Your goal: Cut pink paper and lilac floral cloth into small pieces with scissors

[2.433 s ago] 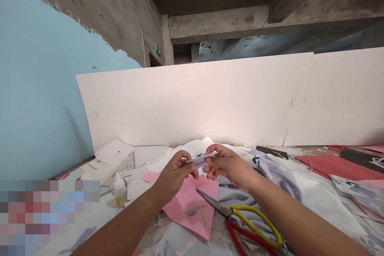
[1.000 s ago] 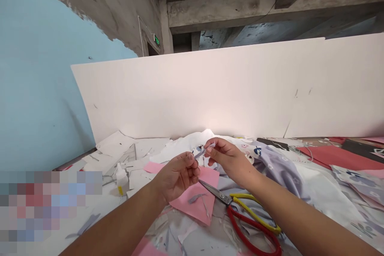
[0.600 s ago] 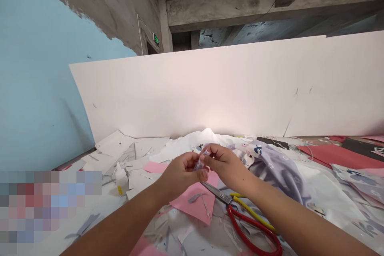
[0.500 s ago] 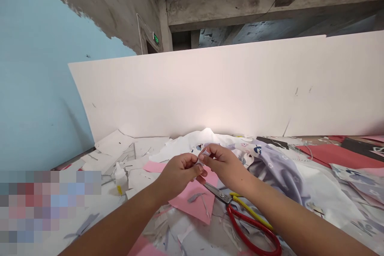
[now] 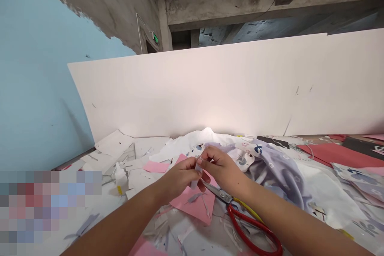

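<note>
Both hands meet above the pink paper (image 5: 192, 204), fingers pinched together. Between them is a small pale lilac-white strip (image 5: 195, 178); whether it is fabric or paper I cannot tell. My left hand (image 5: 181, 176) grips the strip, whose lower end hangs below the thumb. The fingertips of my right hand (image 5: 220, 166) pinch its upper end. Just below my right hand lie scissors (image 5: 240, 220) with one red and one yellow handle, their blades over the pink paper. Behind the hands is crumpled lilac printed fabric (image 5: 276, 168).
A small white bottle (image 5: 120, 178) with a yellow label stands at left. White paper pieces (image 5: 112, 143) and scraps surround it. Red sheets (image 5: 339, 156) lie at right. A tall white board (image 5: 210, 92) closes off the back, beside a blue wall (image 5: 39, 80).
The strip has turned and now shows longer below my left thumb. My right hand has shifted slightly down and its fingers have curled closer to the left hand.
</note>
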Available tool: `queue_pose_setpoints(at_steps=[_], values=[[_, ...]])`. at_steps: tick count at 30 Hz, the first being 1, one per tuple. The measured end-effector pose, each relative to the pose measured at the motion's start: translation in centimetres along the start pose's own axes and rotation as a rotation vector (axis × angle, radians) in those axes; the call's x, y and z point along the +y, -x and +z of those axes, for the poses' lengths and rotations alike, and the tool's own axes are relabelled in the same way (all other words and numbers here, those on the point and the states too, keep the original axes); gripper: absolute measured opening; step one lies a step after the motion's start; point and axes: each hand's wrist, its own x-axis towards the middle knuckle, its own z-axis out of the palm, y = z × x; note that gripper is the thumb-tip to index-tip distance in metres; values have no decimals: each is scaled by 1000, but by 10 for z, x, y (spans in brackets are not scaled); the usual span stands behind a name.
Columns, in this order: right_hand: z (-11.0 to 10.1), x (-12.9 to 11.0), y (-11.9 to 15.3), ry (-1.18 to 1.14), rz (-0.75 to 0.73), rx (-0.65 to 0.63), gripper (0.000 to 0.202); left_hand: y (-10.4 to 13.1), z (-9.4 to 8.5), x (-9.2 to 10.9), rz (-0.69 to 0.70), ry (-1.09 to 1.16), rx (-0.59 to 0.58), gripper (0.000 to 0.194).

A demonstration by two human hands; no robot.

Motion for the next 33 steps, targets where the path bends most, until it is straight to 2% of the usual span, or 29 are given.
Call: queue_pose_setpoints(at_steps=[5,12,18,23,26,30,33], values=[[-2,-1,-3,-109,83,7,15,-4,4,-6,74,-40,61,26],[-13,-3,-7,-68,134,-5,18,-8,0,-12,120,-141,108,29],[-21,0,-9,3,124,-30,17,-7,2,-14,123,-66,32,29],[-29,-5,-9,97,109,-33,17,-5,8,-14,73,22,85,27],[-32,-14,-5,189,105,-38,17,-4,11,-14,51,71,65,27],[-34,-23,-2,273,163,-63,20,-3,11,-14,75,104,6,29],[-34,-20,-3,258,194,-96,20,-3,10,-16,75,122,-1,27]])
